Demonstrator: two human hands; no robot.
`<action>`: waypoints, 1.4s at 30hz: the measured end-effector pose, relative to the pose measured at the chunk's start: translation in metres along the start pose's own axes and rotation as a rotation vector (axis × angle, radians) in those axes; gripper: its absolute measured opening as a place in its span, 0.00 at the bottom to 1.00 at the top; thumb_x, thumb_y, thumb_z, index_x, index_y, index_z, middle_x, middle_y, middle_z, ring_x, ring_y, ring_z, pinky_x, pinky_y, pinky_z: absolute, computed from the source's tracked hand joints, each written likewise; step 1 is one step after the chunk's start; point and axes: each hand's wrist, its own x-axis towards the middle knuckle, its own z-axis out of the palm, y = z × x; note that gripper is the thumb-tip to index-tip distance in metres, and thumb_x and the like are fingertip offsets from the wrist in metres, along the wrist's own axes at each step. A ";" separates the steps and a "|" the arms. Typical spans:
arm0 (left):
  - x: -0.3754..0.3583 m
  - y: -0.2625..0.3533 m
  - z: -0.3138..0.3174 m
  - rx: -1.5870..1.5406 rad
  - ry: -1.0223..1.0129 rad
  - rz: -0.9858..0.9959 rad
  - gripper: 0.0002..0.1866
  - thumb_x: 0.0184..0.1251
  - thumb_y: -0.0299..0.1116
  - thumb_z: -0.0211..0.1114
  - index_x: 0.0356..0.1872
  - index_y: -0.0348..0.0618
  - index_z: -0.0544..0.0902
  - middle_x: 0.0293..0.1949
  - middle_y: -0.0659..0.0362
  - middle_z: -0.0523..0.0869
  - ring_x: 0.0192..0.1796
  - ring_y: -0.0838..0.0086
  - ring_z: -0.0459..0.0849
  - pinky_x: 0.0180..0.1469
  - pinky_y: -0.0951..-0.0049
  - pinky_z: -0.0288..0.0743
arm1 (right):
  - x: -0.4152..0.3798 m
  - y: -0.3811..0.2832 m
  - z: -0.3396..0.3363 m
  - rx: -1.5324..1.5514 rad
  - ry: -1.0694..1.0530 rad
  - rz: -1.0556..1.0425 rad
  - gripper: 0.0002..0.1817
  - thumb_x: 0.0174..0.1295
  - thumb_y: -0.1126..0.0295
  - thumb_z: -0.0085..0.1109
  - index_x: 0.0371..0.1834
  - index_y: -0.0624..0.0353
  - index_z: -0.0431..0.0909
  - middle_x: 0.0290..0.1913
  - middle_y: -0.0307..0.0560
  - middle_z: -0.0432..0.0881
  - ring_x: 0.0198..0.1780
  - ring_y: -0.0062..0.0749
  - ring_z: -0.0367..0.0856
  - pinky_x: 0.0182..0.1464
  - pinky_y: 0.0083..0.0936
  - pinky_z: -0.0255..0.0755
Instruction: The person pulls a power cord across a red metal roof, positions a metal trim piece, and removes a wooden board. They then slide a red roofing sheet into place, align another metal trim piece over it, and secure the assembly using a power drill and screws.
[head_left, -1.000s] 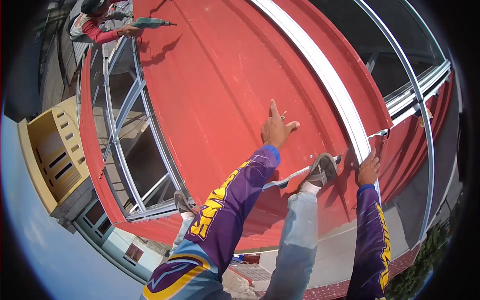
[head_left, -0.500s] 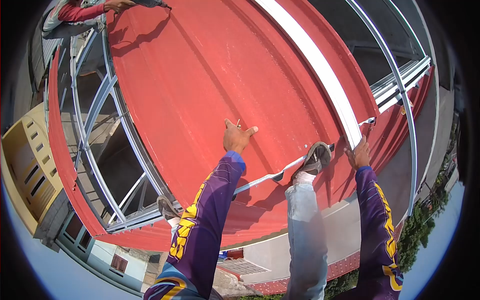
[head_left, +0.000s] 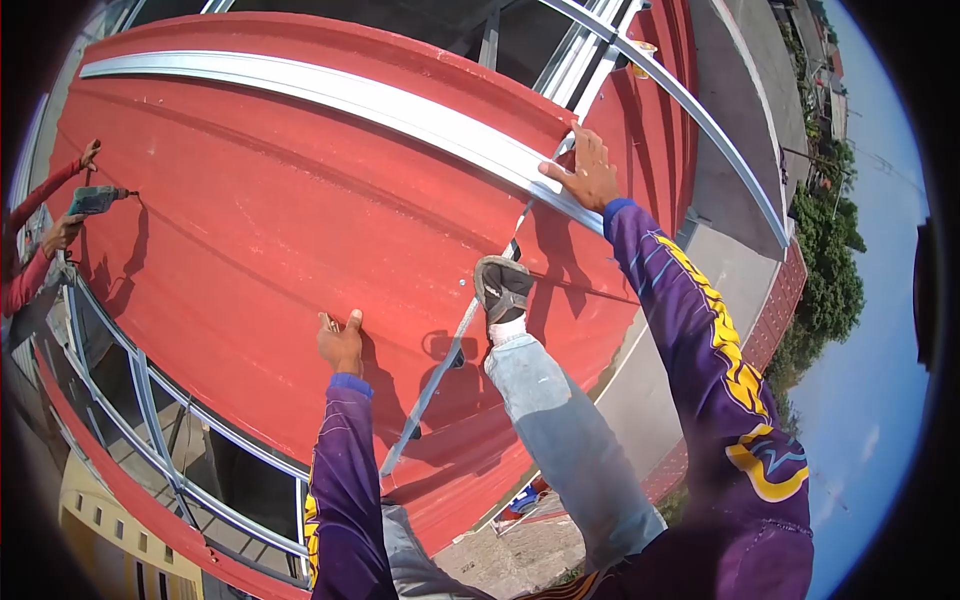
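My right hand (head_left: 588,172), fingers spread, is over the near end of a long white metal channel (head_left: 400,105). Whether its palm touches the metal cannot be made out. The channel lies along red corrugated roof sheets (head_left: 250,210). My left hand (head_left: 341,343) is low over the red sheet, thumb up and the other fingers curled. Something small and pale shows at those fingertips, too small to name. My shoe (head_left: 503,288) stands near the sheet's overlapping edge, close to a small screw head (head_left: 463,283).
At left a co-worker's hand (head_left: 62,235) holds a power drill (head_left: 95,199) against the sheet; their other hand (head_left: 90,154) is beside it. Open steel framing (head_left: 150,400) borders the sheets below left. A curved metal bar (head_left: 690,105) spans the right. The roof edge drops toward trees (head_left: 830,270).
My view has turned to the right. My right hand has let go of the channel's end and spread open. The co-worker's drill now shows fully.
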 end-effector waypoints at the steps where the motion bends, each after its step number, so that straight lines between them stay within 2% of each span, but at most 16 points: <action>1: -0.001 0.007 -0.004 -0.012 -0.041 -0.019 0.41 0.56 0.31 0.76 0.69 0.27 0.65 0.55 0.45 0.83 0.53 0.66 0.84 0.56 0.69 0.76 | 0.023 0.009 0.005 0.150 0.121 0.037 0.60 0.51 0.24 0.54 0.77 0.56 0.49 0.75 0.60 0.53 0.76 0.57 0.52 0.68 0.65 0.51; 4: 0.004 0.002 -0.001 0.055 0.008 -0.052 0.36 0.57 0.28 0.76 0.65 0.24 0.70 0.53 0.49 0.84 0.49 0.72 0.82 0.53 0.71 0.75 | 0.066 -0.012 -0.009 0.218 0.123 0.446 0.61 0.52 0.24 0.53 0.79 0.53 0.43 0.80 0.59 0.42 0.79 0.58 0.42 0.69 0.73 0.44; 10: 0.021 -0.021 -0.006 -0.005 -0.135 -0.118 0.32 0.56 0.30 0.77 0.60 0.28 0.76 0.52 0.53 0.85 0.48 0.73 0.82 0.53 0.71 0.75 | 0.079 -0.020 0.025 0.220 0.031 0.477 0.64 0.49 0.27 0.60 0.80 0.51 0.38 0.80 0.61 0.35 0.80 0.59 0.38 0.66 0.79 0.45; 12: 0.021 -0.022 -0.001 -0.027 0.016 -0.007 0.20 0.57 0.32 0.77 0.49 0.34 0.83 0.42 0.60 0.87 0.43 0.75 0.81 0.49 0.70 0.75 | 0.082 -0.018 0.024 0.214 0.038 0.482 0.64 0.48 0.28 0.62 0.80 0.49 0.39 0.80 0.61 0.34 0.80 0.59 0.38 0.66 0.80 0.44; 14: 0.015 -0.011 -0.004 -0.041 -0.040 -0.004 0.18 0.56 0.31 0.77 0.46 0.35 0.84 0.40 0.58 0.88 0.40 0.74 0.82 0.47 0.68 0.76 | 0.080 -0.017 0.026 0.171 0.011 0.426 0.65 0.45 0.27 0.63 0.80 0.48 0.40 0.80 0.61 0.36 0.80 0.61 0.38 0.65 0.82 0.42; 16: 0.015 0.000 -0.009 0.111 -0.070 -0.217 0.16 0.57 0.32 0.77 0.41 0.35 0.84 0.27 0.66 0.78 0.30 0.77 0.73 0.36 0.70 0.71 | 0.069 -0.012 0.009 0.095 -0.050 0.333 0.68 0.40 0.24 0.65 0.80 0.47 0.41 0.80 0.62 0.38 0.79 0.64 0.38 0.65 0.83 0.42; 19: 0.015 0.002 -0.005 0.129 -0.036 -0.247 0.16 0.57 0.34 0.77 0.39 0.35 0.83 0.24 0.68 0.71 0.28 0.78 0.68 0.32 0.71 0.68 | 0.065 -0.002 0.016 0.035 0.124 0.261 0.71 0.36 0.24 0.68 0.79 0.50 0.43 0.79 0.64 0.38 0.78 0.68 0.42 0.64 0.83 0.47; 22: 0.017 0.001 -0.002 0.183 -0.014 -0.224 0.17 0.57 0.36 0.77 0.40 0.35 0.82 0.25 0.68 0.73 0.28 0.78 0.70 0.33 0.71 0.70 | 0.063 -0.004 0.018 0.130 0.145 0.266 0.71 0.36 0.24 0.68 0.79 0.50 0.43 0.79 0.64 0.38 0.78 0.69 0.41 0.64 0.83 0.47; 24: 0.009 0.013 -0.007 -0.002 -0.096 -0.313 0.25 0.59 0.36 0.76 0.54 0.36 0.79 0.24 0.67 0.74 0.28 0.78 0.73 0.26 0.70 0.69 | 0.064 -0.004 0.018 0.177 0.143 0.250 0.72 0.35 0.24 0.69 0.79 0.49 0.42 0.79 0.64 0.38 0.78 0.69 0.41 0.64 0.82 0.47; 25: 0.005 0.020 -0.007 0.009 -0.080 -0.329 0.25 0.59 0.36 0.76 0.54 0.36 0.79 0.24 0.67 0.74 0.28 0.78 0.73 0.26 0.70 0.69 | 0.063 -0.005 0.017 0.199 0.145 0.244 0.72 0.35 0.24 0.69 0.79 0.49 0.42 0.79 0.64 0.38 0.78 0.69 0.41 0.64 0.82 0.46; 27: -0.002 0.034 -0.004 0.012 -0.073 -0.430 0.36 0.61 0.35 0.74 0.70 0.43 0.68 0.24 0.67 0.73 0.24 0.79 0.73 0.18 0.70 0.65 | 0.065 -0.007 0.016 0.238 0.142 0.237 0.72 0.35 0.24 0.69 0.79 0.49 0.42 0.79 0.64 0.38 0.78 0.70 0.40 0.64 0.82 0.46; 30: 0.004 0.020 -0.008 -0.055 -0.142 -0.471 0.44 0.63 0.35 0.72 0.77 0.50 0.57 0.25 0.67 0.73 0.22 0.80 0.70 0.13 0.72 0.60 | 0.056 -0.031 0.001 0.300 0.145 0.234 0.72 0.34 0.24 0.69 0.79 0.49 0.42 0.79 0.64 0.37 0.78 0.70 0.40 0.65 0.82 0.46; 37: 0.008 0.001 0.000 -0.031 -0.074 -0.436 0.45 0.63 0.34 0.72 0.77 0.51 0.56 0.23 0.68 0.71 0.18 0.82 0.66 0.14 0.74 0.58 | 0.070 0.006 0.033 0.292 0.077 0.281 0.74 0.31 0.24 0.70 0.80 0.48 0.42 0.80 0.60 0.35 0.78 0.69 0.37 0.65 0.81 0.46; 39: 0.016 -0.013 -0.001 -0.102 0.009 -0.414 0.34 0.62 0.33 0.73 0.69 0.47 0.69 0.24 0.67 0.71 0.20 0.81 0.68 0.16 0.74 0.61 | 0.070 0.004 0.032 0.287 0.066 0.298 0.75 0.30 0.24 0.71 0.80 0.48 0.42 0.80 0.59 0.35 0.78 0.68 0.37 0.65 0.81 0.46; 40: 0.017 -0.013 -0.002 -0.107 0.001 -0.406 0.34 0.62 0.33 0.73 0.69 0.47 0.69 0.24 0.67 0.71 0.20 0.81 0.68 0.16 0.74 0.61 | 0.072 0.005 0.032 0.287 0.065 0.299 0.75 0.30 0.24 0.71 0.80 0.48 0.42 0.80 0.59 0.35 0.78 0.68 0.36 0.65 0.81 0.46; 42: 0.016 -0.009 -0.007 -0.082 -0.058 -0.480 0.18 0.61 0.33 0.73 0.50 0.46 0.78 0.27 0.66 0.73 0.24 0.79 0.71 0.20 0.72 0.66 | 0.072 0.005 0.031 0.280 0.063 0.305 0.75 0.29 0.24 0.71 0.80 0.49 0.42 0.80 0.59 0.35 0.78 0.68 0.36 0.65 0.82 0.46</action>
